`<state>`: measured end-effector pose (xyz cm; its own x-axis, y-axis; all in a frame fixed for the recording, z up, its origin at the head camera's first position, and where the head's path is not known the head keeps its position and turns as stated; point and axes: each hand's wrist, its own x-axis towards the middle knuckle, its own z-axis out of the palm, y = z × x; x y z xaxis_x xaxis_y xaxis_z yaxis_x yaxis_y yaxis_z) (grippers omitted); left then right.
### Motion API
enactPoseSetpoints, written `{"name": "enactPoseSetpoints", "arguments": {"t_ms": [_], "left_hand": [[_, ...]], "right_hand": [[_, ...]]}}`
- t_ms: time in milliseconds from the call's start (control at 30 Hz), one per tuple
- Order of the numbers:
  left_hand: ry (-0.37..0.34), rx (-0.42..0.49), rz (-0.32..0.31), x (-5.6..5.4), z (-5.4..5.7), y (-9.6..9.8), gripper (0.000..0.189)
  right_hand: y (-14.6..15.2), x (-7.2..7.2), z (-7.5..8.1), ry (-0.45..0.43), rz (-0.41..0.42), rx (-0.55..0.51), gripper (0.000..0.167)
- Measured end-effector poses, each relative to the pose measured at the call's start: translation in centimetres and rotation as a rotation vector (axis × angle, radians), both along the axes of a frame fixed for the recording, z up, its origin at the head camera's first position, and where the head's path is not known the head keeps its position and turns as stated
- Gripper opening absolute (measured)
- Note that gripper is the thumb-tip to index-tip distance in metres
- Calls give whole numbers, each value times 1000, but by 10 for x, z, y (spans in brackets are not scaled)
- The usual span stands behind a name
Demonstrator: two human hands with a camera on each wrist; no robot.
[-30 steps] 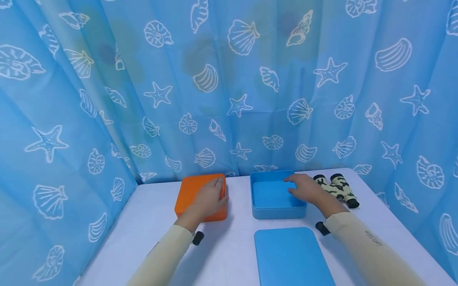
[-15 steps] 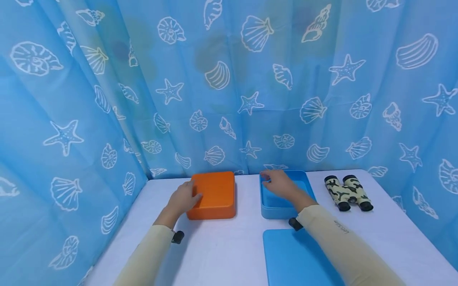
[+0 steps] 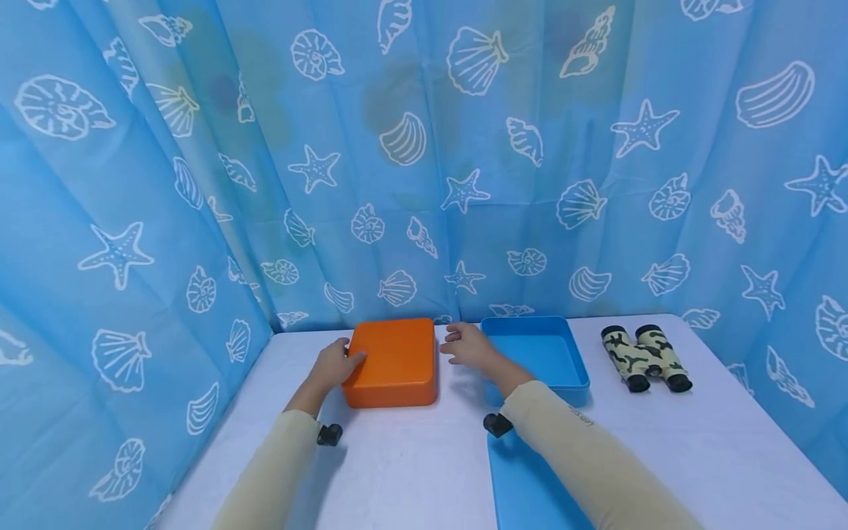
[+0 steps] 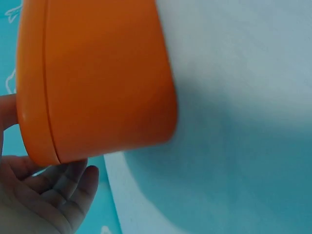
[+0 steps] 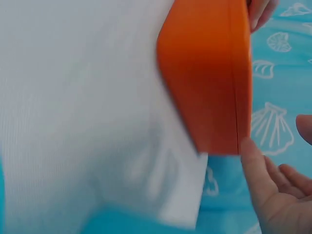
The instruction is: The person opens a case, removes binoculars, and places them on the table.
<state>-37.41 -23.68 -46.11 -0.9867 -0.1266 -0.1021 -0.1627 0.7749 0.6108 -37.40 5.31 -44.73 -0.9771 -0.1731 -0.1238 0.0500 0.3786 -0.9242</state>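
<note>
An orange lidded box stands at the back of the white table, its lid seam showing in both wrist views. My left hand grips its left side, thumb over the top edge and fingers along the side wall. On the other side, my right hand hovers between the orange box and an uncovered blue box, fingers spread and slightly bent. In the right wrist view one fingertip of the right hand overlaps the orange lid's corner.
Camouflage-patterned toy binoculars lie to the right of the blue box. A flat blue lid lies in front of it, partly under my right sleeve. A blue seashell curtain hangs close behind the table.
My right hand has moved left, from over the blue box to beside the orange box. My left hand has moved from across the orange top to its left side. The view has shifted.
</note>
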Motion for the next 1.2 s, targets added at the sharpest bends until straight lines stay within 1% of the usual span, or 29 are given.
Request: {"name": "enactPoseSetpoints", "arguments": {"t_ms": [100, 167, 233, 300, 400, 467, 533, 600, 700, 767, 900, 967, 1033, 1200], "left_hand": [[-28, 76, 51, -4, 3, -3, 65], [-47, 127, 82, -6, 5, -3, 64], [-65, 185, 114, -8, 7, -3, 64], [-76, 221, 130, -9, 9, -2, 63], [-94, 228, 129, -11, 11, -1, 59], [-117, 208, 121, -13, 13, -1, 55], [-142, 196, 115, -16, 16, 0, 52], [-169, 207, 130, -19, 19, 2, 51], [-197, 251, 171, -24, 24, 6, 51], [-211, 281, 201, -26, 27, 8, 46], [-212, 303, 227, -28, 33, 9, 32], [-211, 305, 230, -28, 36, 8, 28], [-230, 308, 233, -27, 39, 8, 28], [-288, 328, 236, -22, 44, 5, 30]], "right_hand": [[-12, 1, -4, -137, -7, -147, 59], [-17, 1, -8, -209, -26, -219, 61], [-19, 0, -12, -256, -54, -270, 62], [-19, -1, -16, -289, -90, -329, 62], [-18, -2, -20, -330, -135, -404, 60], [-17, -2, -20, -354, -156, -454, 59], [-16, -3, -19, -376, -171, -478, 59], [-15, -3, -17, -380, -177, -484, 58], [-16, -4, -11, -378, -181, -456, 55], [-18, -3, -6, -375, -180, -421, 52], [-24, -1, 4, -366, -171, -347, 51], [-27, -1, 7, -362, -167, -322, 52], [-27, -3, 8, -371, -176, -323, 52], [-28, -9, 1, -394, -186, -313, 51]]}}
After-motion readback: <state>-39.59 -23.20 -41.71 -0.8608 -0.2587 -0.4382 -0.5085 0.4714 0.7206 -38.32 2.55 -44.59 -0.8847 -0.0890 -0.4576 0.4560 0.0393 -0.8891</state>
